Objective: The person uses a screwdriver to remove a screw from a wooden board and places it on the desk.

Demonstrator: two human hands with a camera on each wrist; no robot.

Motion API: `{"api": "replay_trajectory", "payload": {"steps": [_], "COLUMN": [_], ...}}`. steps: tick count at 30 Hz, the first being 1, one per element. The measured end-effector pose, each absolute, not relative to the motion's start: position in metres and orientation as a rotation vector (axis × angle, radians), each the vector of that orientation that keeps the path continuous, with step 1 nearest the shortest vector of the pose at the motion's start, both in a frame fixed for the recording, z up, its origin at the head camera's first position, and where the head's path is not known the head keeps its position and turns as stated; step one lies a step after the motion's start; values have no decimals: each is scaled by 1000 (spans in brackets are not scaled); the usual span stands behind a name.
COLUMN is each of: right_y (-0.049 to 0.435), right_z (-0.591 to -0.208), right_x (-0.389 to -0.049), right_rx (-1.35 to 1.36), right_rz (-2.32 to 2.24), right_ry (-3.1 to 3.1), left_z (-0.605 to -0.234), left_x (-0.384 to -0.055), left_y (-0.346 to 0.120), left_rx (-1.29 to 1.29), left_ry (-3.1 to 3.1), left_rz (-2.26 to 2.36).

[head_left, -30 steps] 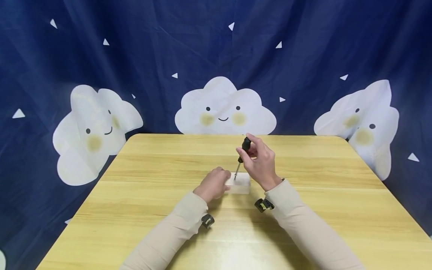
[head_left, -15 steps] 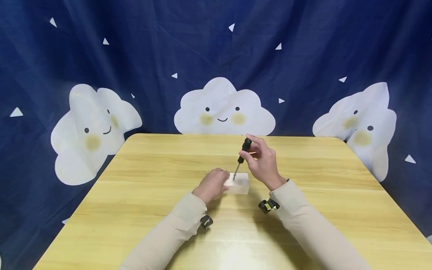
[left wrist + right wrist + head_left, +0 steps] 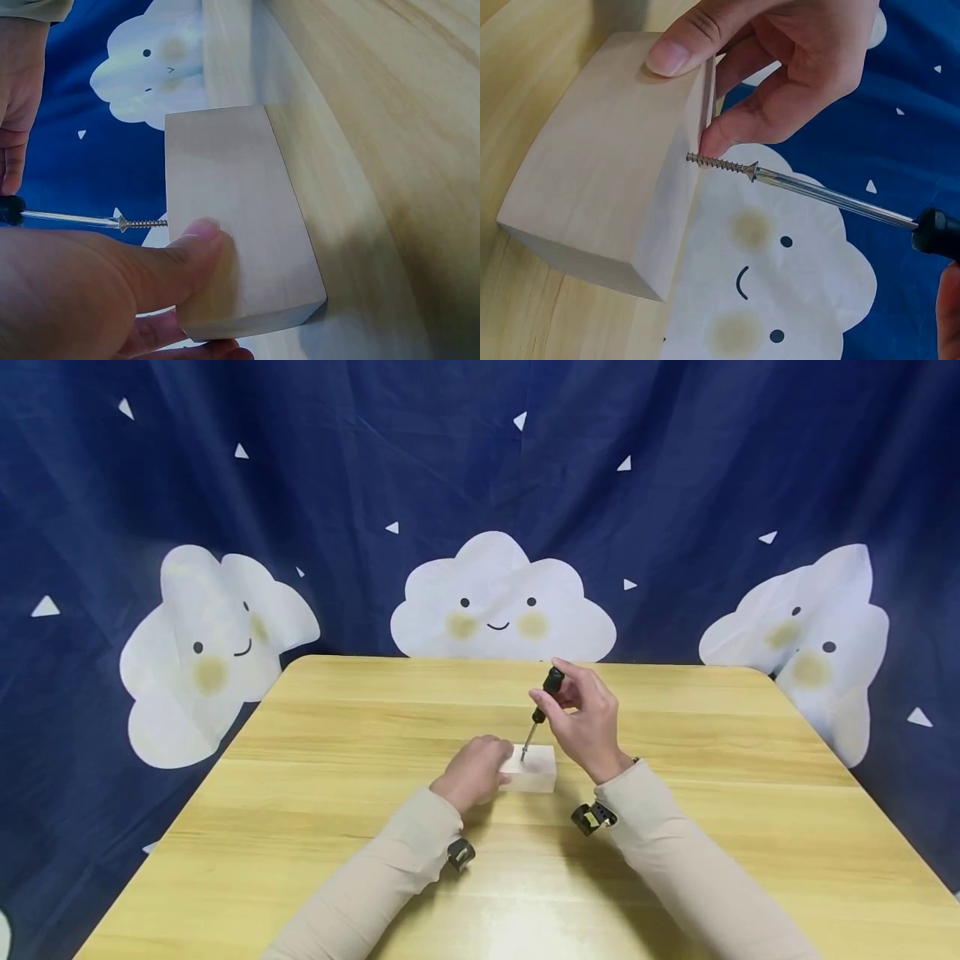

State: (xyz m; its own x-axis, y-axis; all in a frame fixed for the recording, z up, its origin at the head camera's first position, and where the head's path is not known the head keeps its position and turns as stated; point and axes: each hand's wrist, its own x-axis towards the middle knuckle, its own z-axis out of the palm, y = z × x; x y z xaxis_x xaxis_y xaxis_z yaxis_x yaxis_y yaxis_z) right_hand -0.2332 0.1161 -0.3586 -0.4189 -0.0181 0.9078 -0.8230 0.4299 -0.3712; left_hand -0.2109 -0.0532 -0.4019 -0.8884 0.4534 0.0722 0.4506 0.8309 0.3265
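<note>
A pale wooden block (image 3: pixel 534 768) lies on the table, and my left hand (image 3: pixel 474 770) grips its left end. In the left wrist view the left thumb (image 3: pixel 196 247) presses on the side of the block. My right hand (image 3: pixel 588 718) holds a black-handled screwdriver (image 3: pixel 552 682), pinched between thumb and fingers and tilted with its top to the right. The shaft's tip sits in the head of a threaded screw (image 3: pixel 724 164). The screw stands on the top face of the block, most of its thread showing; whether its point has entered the wood I cannot tell.
The light wooden table (image 3: pixel 337 718) extends around both hands. Behind it hangs a dark blue curtain (image 3: pixel 337 460) with white clouds and small triangles. Each wrist bears a small black camera (image 3: pixel 461 853) on a strap.
The right hand's wrist has shifted slightly to the right while it holds the screwdriver. The left hand and the block look the same, apart from a small sway of the whole view.
</note>
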Motion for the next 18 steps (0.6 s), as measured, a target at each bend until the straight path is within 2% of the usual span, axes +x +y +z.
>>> {"api": "replay_trajectory", "payload": {"steps": [18], "right_y": [118], "right_z": [-359], "right_x": [-233], "right_rx": [800], "right_rz": [1104], "right_ry": [-1842], "left_z": [-400], "left_x": [-209], "left_y": [-53], "left_rx": [712], "left_ry": [2988], "left_rz": [552]}}
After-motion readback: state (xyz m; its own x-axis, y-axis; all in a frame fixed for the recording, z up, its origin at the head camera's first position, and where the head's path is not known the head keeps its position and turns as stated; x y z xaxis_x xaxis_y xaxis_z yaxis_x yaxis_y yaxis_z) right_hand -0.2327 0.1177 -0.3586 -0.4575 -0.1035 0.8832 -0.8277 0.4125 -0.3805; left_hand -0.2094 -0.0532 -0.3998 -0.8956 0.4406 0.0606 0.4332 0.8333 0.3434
